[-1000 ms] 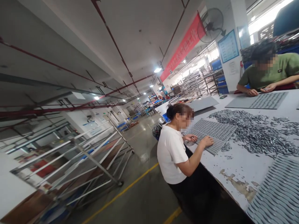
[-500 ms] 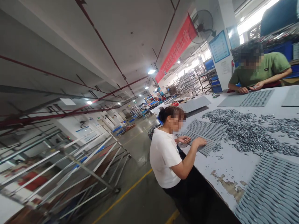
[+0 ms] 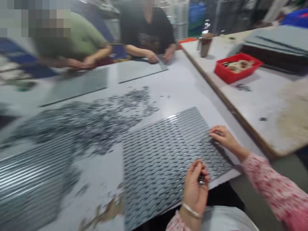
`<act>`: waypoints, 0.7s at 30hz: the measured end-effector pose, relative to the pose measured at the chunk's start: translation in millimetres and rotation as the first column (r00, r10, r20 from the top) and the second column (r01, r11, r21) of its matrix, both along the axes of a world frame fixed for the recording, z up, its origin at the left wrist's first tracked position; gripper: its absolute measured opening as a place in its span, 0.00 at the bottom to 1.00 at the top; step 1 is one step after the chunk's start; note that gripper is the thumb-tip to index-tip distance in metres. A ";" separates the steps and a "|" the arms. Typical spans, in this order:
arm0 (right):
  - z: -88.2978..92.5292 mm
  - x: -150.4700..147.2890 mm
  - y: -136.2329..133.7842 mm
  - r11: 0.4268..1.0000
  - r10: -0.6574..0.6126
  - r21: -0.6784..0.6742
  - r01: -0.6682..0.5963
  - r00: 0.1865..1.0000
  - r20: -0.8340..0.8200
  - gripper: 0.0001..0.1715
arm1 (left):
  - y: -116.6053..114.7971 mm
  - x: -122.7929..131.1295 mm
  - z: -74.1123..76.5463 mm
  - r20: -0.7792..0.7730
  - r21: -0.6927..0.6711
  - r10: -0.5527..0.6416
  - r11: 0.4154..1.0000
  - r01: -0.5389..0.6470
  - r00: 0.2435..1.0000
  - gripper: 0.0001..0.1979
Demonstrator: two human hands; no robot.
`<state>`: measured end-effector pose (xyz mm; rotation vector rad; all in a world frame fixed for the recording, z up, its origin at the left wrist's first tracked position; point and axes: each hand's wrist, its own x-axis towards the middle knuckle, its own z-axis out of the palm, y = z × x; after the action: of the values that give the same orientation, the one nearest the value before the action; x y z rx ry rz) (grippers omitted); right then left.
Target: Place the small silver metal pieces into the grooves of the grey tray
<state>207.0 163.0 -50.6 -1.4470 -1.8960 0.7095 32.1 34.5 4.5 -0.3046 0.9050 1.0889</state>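
Observation:
A grey board [image 3: 154,166] lies in front of me, covered with rows of small, shiny, elongated pieces. My left hand [image 3: 196,187], a pale band at its wrist, is palm up over the board's near edge. Its fingers are curled around a few small shiny metal pieces [image 3: 201,180]. Over the board's right side, my right hand [image 3: 223,138] has thumb and fingertips drawn together at the rows; whatever is between them is too small to make out. Loose pieces of a similar kind [image 3: 103,120] are heaped on the white table [image 3: 178,89] beyond the board.
To the left lies another ridged board [image 3: 31,179]. Across the table, a person in green [image 3: 79,41] and a person in black [image 3: 154,35] bend over flat boards. On the side table at right stand a red bin [image 3: 237,69], a brown cup [image 3: 205,45] and stacked sheets [image 3: 276,48].
My view has swung right and down, from the aisle and a co-worker in white to the board in front of me. Both my hands are now visible.

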 end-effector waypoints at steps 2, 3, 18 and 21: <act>5.1 19.7 -8.9 0.995 -0.095 0.000 0.095 0.995 0.038 0.09 | 5.1 -5.8 -3.1 -0.011 -0.026 -0.061 0.998 0.061 0.998 0.07; 6.1 20.9 -9.8 0.992 -0.123 0.001 0.123 0.992 0.040 0.07 | 5.8 -7.3 -2.8 -0.018 -0.039 -0.079 0.996 0.078 0.997 0.07; -1.9 -4.9 -15.2 0.983 -0.182 0.055 0.174 0.957 0.226 0.04 | 3.9 -3.1 2.7 -0.053 -0.085 -0.116 0.990 0.111 0.992 0.07; 6.6 -8.2 -19.5 0.974 -0.226 0.067 0.217 0.952 0.207 0.06 | 4.4 -2.5 3.5 -0.065 -0.084 -0.100 0.992 0.094 0.993 0.05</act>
<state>198.8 143.5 -44.0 -1.7327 -1.8518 0.4187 29.6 38.9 8.0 -0.2888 1.0169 0.9795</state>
